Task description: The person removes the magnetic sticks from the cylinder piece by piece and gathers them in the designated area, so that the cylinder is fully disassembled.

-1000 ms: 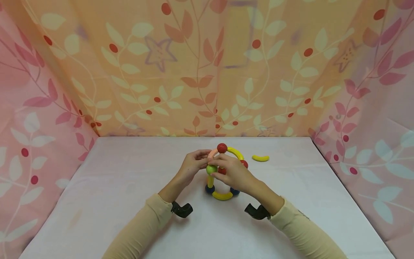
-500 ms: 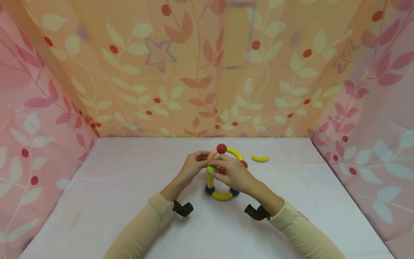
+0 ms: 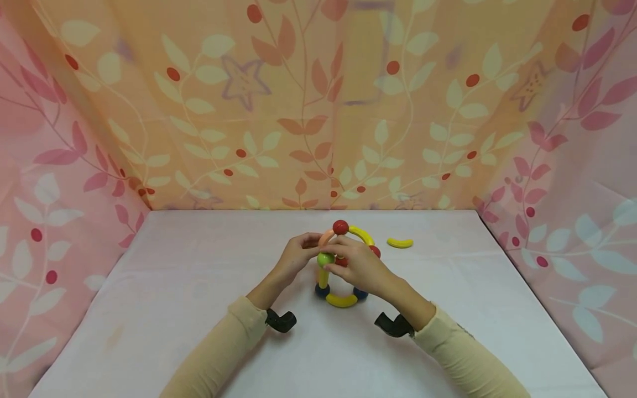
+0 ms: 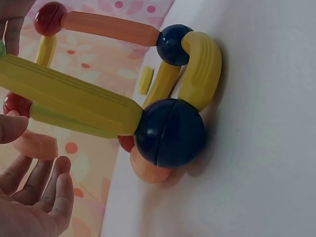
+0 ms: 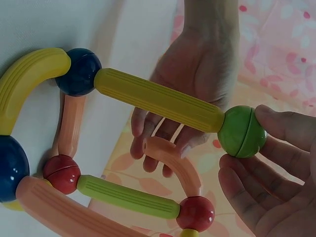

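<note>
A magnetic stick-and-ball frame stands upright on the white table; its front dark blue ball (image 4: 170, 133) touches the tabletop. My left hand (image 3: 296, 254) is at the frame's left side. In the right wrist view its thumb and fingers pinch a curved orange stick (image 5: 175, 163); one end meets a red ball (image 5: 196, 213) and the other is free. My right hand (image 3: 360, 265) holds a green ball (image 5: 242, 131) between thumb and fingers. That ball sits atop a straight yellow stick (image 5: 158, 98). In the head view my right hand hides part of the frame.
A loose yellow curved stick (image 3: 400, 243) lies on the table (image 3: 199, 309) to the frame's right. Patterned cloth (image 3: 303, 110) encloses the table's back and sides. Both forearms carry black mounts, one a dark bracket (image 3: 281, 321) at the left wrist.
</note>
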`<act>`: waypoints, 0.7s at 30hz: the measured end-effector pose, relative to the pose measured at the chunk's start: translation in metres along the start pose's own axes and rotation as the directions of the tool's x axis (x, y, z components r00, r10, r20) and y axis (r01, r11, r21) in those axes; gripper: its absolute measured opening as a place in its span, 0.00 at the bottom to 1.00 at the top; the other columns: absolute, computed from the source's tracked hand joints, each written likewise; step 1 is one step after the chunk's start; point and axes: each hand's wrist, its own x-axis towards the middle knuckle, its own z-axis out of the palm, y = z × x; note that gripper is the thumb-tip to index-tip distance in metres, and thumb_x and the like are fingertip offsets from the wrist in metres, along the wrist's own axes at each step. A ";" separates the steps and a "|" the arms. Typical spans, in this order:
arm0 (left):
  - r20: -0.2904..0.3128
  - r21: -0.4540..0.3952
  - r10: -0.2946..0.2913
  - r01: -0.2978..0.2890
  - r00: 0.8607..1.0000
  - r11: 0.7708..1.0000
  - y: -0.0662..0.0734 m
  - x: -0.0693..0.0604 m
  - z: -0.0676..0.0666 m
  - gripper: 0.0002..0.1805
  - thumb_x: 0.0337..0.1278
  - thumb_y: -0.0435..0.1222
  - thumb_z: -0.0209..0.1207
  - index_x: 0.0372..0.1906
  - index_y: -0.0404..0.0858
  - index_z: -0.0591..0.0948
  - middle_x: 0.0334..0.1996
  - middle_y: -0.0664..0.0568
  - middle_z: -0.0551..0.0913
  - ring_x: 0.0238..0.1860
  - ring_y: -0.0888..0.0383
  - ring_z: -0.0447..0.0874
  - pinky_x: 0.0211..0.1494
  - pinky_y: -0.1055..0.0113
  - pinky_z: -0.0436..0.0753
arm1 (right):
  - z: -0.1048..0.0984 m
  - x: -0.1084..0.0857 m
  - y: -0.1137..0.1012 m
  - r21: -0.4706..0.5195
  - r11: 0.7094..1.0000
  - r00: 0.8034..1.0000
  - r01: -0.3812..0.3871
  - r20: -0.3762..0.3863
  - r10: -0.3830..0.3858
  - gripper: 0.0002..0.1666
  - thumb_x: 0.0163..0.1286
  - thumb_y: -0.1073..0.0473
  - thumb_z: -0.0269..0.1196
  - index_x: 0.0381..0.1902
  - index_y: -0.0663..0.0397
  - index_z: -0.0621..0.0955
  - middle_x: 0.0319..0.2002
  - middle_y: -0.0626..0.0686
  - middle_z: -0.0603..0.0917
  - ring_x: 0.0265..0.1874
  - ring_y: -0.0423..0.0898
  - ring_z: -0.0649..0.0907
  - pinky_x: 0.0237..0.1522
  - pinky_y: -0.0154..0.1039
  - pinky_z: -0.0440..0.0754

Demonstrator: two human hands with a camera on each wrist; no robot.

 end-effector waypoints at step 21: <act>0.154 0.128 -0.035 0.015 0.987 0.992 -0.023 -0.029 -0.020 0.18 0.59 0.39 0.64 0.54 0.38 0.82 0.52 0.47 0.84 0.51 0.56 0.82 0.55 0.59 0.81 | -0.001 0.002 0.002 0.004 1.000 1.000 -0.001 -0.006 0.001 0.18 0.59 0.63 0.71 0.48 0.56 0.85 0.45 0.50 0.82 0.44 0.45 0.81 0.44 0.34 0.85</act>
